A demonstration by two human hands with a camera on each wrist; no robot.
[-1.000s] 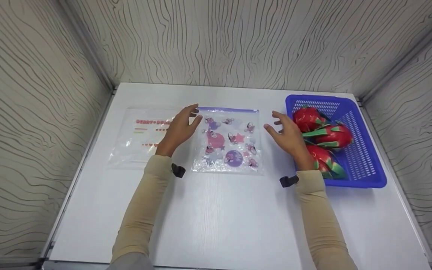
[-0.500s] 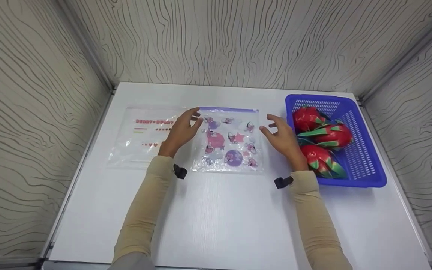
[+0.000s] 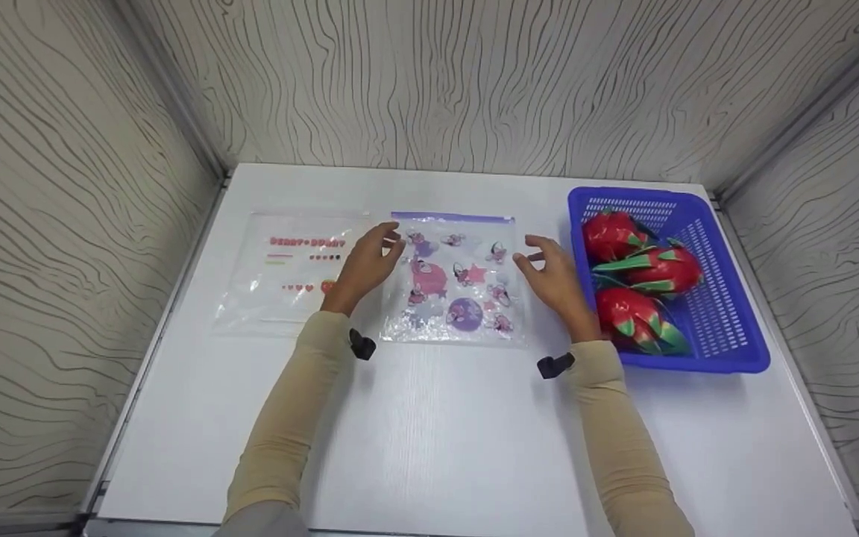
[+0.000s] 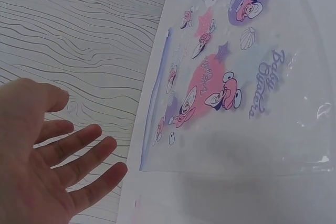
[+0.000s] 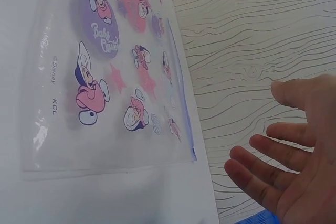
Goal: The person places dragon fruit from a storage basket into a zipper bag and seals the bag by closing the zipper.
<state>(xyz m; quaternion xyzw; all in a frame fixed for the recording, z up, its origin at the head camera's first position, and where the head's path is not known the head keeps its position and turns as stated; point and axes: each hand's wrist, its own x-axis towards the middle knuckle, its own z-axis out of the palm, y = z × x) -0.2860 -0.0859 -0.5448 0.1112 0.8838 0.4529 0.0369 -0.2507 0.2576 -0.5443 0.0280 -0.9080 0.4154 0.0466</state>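
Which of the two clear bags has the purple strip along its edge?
The cartoon-print bag between the left hand and right hand: its far edge carries the purple strip. The red-lettered bag beside it shows none.

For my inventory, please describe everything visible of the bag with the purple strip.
The bag looks like clear plastic, printed with pink and purple cartoons, stars and shells. The purple strip runs along its far edge. It lies flat, seemingly empty, on the table, between the left hand and right hand; neither touches it.
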